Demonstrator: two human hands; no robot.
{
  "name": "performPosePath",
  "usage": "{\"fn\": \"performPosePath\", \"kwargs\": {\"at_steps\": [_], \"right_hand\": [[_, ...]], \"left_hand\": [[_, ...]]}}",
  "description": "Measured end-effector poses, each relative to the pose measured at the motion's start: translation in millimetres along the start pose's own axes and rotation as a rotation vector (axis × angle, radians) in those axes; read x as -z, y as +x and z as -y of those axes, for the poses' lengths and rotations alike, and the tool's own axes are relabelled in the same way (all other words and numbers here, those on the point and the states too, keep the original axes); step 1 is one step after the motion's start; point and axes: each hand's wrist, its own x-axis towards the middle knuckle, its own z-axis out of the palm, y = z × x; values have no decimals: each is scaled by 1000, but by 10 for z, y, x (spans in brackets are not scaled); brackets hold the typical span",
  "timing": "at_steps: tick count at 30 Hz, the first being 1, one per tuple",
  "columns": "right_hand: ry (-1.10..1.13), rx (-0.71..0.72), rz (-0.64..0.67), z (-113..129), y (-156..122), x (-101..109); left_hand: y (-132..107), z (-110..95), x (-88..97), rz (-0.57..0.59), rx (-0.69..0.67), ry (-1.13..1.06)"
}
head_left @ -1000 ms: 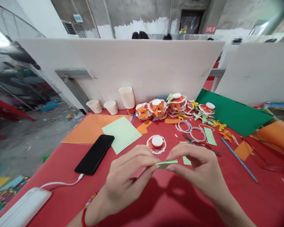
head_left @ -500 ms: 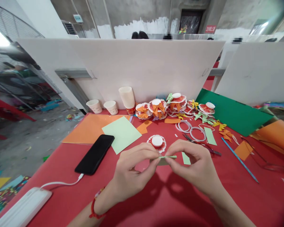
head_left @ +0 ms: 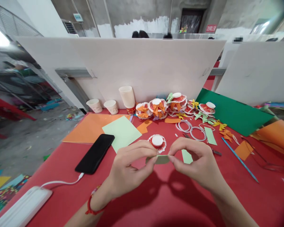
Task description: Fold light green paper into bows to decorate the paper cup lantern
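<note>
Between my two hands, a small piece of green paper [head_left: 162, 160] is held up above the red tabletop. My left hand [head_left: 132, 165] pinches its left end between thumb and index finger. The right end is pinched the same way by my right hand [head_left: 196, 159]. Just behind the fingers sits a cut paper cup [head_left: 157, 142] with a fringed red-and-white rim, upside down. Another light green strip [head_left: 186, 156] lies under my right hand, which partly covers it. Scissors [head_left: 216, 152] are mostly hidden behind that hand.
A black phone [head_left: 94, 154] is cabled to a white power bank [head_left: 29, 205] at left. Light green paper [head_left: 122, 132] overlaps orange sheets [head_left: 85, 127]. Paper cups [head_left: 111, 107] and bow-trimmed cup crafts [head_left: 158, 108] line the white partition [head_left: 142, 66]. At right lie a blue pencil [head_left: 240, 160] and cord loops [head_left: 198, 133].
My hands have drawn slightly apart, the left shifting left and the right a little right. The green paper, seen almost edge-on before, now shows more of its flat face between the fingers.
</note>
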Motion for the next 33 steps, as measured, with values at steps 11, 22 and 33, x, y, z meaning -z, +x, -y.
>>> {"fn": "performPosePath", "kwargs": {"at_steps": [11,22,33], "right_hand": [[-133,92,-11,3,-30,123],[2,47,-143,-33,-71,9],[-23,196,-36,-30,-37,37]], "left_hand": [[9,17,21,-13,-227,195],[0,-88,-61,-121,306,-60],[-24,-84,-23,-13,636,-433]]}}
